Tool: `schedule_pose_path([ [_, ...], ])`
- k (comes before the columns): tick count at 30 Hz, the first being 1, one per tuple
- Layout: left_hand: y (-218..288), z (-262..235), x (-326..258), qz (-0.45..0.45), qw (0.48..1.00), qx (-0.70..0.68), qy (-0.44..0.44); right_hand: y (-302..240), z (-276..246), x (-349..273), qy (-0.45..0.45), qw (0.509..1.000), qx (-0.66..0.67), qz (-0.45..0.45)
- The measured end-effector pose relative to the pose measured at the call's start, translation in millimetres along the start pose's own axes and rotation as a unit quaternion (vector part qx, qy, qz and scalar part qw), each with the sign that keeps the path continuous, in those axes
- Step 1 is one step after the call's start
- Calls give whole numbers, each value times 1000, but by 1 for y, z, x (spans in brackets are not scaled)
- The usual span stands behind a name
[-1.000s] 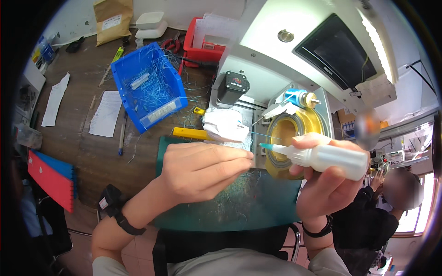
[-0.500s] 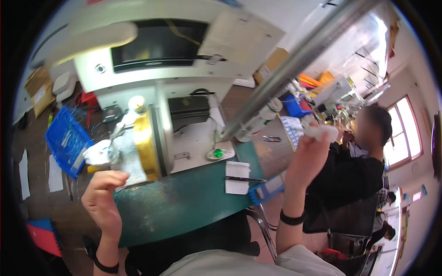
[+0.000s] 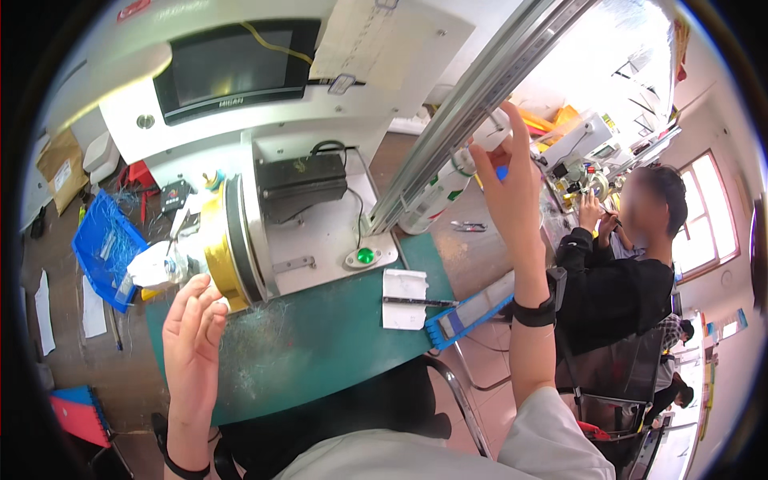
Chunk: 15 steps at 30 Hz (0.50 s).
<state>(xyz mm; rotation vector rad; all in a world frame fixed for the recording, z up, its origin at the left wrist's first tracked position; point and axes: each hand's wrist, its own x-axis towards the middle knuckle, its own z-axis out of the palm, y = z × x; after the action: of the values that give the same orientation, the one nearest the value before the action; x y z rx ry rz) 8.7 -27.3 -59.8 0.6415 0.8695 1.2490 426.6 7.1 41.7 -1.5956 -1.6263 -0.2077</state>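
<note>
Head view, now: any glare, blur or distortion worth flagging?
Head view: glare washes out the upper right, and the window is blown nearly white; head view: black corners frame the picture, and the green mat's near edge bows, probably from the fisheye; head view: the co-worker's head is partly blurred, while the left hand looks fairly sharp.

I see white glare beyond the right hand [image 3: 510, 180] and a bright window [image 3: 710, 222] to its right; past the left hand [image 3: 192, 328], edges curve into black.
</note>
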Motion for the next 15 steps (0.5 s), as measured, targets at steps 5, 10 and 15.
schedule_pose_path([
  [5, 6, -24, 18, 154, 957, 245, 5, 9, 3, -4, -6, 996, -93, 1],
  [10, 37, -40, 35, 557, 613, 555, -82, -3, 4, -65, -20, 982, -71, 171],
  [15, 35, -42, 53, 636, 562, 507, -151, -3, 27, -132, -258, 956, -79, 118],
])
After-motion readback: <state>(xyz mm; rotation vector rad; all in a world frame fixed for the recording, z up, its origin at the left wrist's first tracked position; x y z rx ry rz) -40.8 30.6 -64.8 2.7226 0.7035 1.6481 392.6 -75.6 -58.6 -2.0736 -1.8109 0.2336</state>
